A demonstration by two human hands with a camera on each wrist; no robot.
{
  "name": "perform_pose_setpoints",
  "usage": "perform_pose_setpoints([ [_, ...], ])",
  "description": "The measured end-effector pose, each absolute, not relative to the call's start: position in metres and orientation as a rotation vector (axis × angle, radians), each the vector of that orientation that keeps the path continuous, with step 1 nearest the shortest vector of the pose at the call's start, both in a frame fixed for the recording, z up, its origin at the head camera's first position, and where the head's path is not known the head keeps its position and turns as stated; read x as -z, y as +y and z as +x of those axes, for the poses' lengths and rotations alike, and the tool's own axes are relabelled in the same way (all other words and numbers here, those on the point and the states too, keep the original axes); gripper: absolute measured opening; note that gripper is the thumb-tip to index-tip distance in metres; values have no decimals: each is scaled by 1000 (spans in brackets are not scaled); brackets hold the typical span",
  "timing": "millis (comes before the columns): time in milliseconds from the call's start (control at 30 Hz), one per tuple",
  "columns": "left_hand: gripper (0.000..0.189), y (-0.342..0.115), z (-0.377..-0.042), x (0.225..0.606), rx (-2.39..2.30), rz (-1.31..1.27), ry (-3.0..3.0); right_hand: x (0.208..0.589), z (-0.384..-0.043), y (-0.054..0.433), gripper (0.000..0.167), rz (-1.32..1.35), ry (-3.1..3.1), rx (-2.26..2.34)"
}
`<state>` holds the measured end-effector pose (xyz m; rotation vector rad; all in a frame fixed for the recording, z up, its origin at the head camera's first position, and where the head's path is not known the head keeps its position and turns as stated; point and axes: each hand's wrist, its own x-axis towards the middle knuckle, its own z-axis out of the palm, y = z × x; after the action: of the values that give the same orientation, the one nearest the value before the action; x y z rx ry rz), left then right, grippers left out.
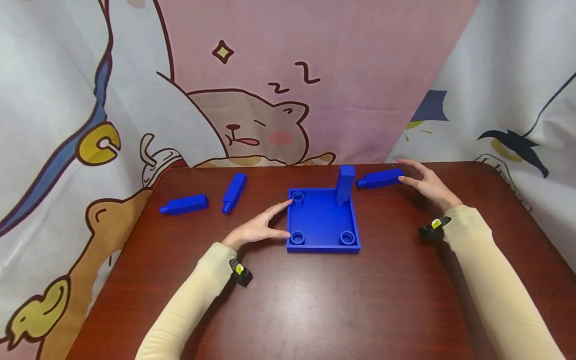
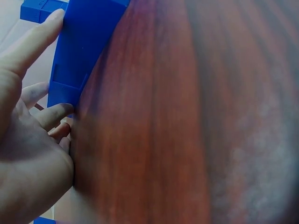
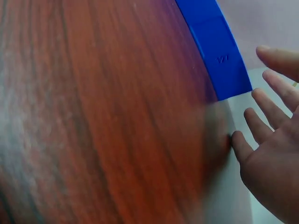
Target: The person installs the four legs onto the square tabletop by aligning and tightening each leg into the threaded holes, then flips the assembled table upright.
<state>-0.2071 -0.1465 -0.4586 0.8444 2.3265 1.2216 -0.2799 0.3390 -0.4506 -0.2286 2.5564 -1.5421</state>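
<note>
A square blue tray-like base lies on the table with round sockets at its corners. One square blue post stands upright in its back right corner. My left hand rests against the base's left side, thumb at the front corner and fingertips by the back one; the left wrist view shows the thumb and fingers against the blue wall. To the right, a blue post with a threaded end lies on its side. Around its plain end my right hand spreads, with fingers and thumb apart.
Two more blue posts lie left of the base: one farther left, another nearer it. The brown wooden table ends at a cartoon-printed curtain behind. Small black wrist cameras sit on both cuffs.
</note>
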Motion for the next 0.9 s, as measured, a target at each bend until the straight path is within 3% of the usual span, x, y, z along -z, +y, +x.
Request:
perform_pose_setpoints([
  [367,90,-148,-207,459,-1184,808,2335,459,-282,342,64,-229,2512,1541],
  [733,90,-148,-206,459,-1171,785,2345,466,-282,332,46,-213,2675,1487],
  [900,90,-147,-206,459,-1159,773,2363,462,-278,333,49,-184,2637,1466],
])
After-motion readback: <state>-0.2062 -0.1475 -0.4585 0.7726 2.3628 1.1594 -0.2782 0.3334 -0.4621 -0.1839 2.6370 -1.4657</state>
